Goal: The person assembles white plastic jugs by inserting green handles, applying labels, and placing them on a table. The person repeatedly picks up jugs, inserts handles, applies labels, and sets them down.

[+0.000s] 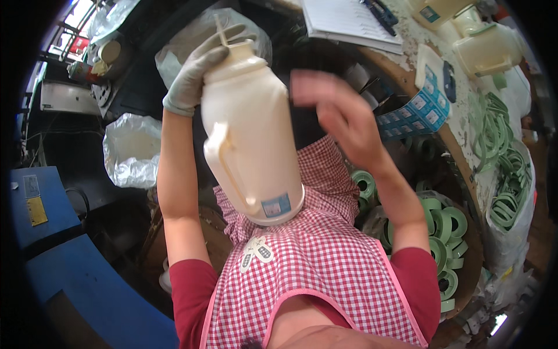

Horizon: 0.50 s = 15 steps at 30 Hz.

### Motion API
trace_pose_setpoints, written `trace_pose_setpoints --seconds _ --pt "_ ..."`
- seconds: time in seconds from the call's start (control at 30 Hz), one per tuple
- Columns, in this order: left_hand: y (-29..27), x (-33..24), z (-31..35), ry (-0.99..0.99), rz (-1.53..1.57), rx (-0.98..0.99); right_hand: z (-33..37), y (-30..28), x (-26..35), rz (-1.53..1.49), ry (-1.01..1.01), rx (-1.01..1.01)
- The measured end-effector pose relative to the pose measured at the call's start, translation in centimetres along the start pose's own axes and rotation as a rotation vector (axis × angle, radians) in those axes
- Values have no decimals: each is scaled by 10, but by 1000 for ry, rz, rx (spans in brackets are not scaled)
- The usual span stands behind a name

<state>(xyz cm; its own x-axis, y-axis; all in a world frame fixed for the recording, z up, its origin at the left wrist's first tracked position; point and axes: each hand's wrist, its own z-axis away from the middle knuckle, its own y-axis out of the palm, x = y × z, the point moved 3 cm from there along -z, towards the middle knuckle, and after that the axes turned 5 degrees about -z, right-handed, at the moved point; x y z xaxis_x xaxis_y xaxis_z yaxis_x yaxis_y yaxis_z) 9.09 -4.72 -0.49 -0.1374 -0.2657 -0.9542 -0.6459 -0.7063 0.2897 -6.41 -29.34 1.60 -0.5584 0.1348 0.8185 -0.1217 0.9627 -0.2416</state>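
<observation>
A large cream plastic jug (256,134) with a side handle stands tilted on my lap, its base against my checked apron. It bears a blue label (275,205) low down. My left hand (197,72), in a pale glove, is closed on the jug's neck. A thin pale strip (221,29) sticks up beside those fingers; whether it belongs to the jug I cannot tell. Close to the jug's right shoulder, my bare right hand (343,110) has its fingers stretched out, blurred by motion, with nothing visible in it.
On the worn bench to the right lie a blue label sheet (427,110), papers (349,23) and more cream jugs (488,49). Green rings fill a round container (468,279); green strips (505,198) hang beside the bench. Left are a plastic-lined container (133,151) and blue machine panels (93,291).
</observation>
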Motion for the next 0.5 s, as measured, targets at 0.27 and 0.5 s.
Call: trace_pose_setpoints --seconds 0.27,0.5 --pt "62 -33 31 -18 -98 36 -87 30 13 150 -369 10" --pt "85 -26 23 -93 -237 51 -84 7 28 248 -169 218"
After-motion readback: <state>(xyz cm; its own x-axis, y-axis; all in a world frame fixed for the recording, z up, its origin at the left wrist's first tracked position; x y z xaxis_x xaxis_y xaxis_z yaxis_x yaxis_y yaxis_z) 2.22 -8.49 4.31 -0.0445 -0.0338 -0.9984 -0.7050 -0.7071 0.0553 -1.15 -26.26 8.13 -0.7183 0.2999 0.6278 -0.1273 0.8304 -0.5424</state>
